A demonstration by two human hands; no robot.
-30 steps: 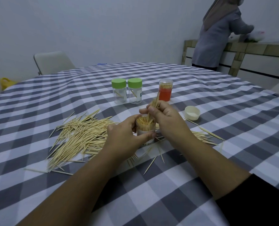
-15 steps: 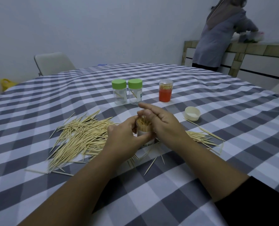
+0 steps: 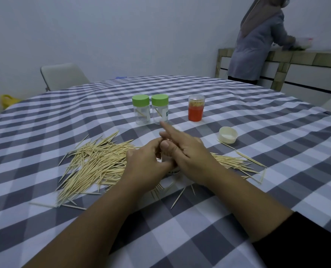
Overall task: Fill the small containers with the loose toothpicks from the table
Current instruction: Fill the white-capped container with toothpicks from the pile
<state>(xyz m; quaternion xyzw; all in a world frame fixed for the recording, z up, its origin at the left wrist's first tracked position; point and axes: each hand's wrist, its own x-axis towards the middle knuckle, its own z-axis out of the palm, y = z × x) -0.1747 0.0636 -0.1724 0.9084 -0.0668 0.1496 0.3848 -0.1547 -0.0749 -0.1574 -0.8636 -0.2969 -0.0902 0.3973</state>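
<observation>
at table (image 3: 257, 117) centre, the left hand (image 3: 147, 165) wraps a small upright container (image 3: 165, 158), mostly hidden; the right hand (image 3: 189, 151) lies flat over its mouth, fingers extended toward 11 o'clock. loose toothpicks (image 3: 95, 163) at 9 o'clock lie with long axes running 7 to 1 o'clock.

No text can be read anywhere. The right-hand green-lidded jar (image 3: 160, 109) at the far side of the tabletop carries a white label with a small green patch, but its print is too small and blurred to make out.
</observation>
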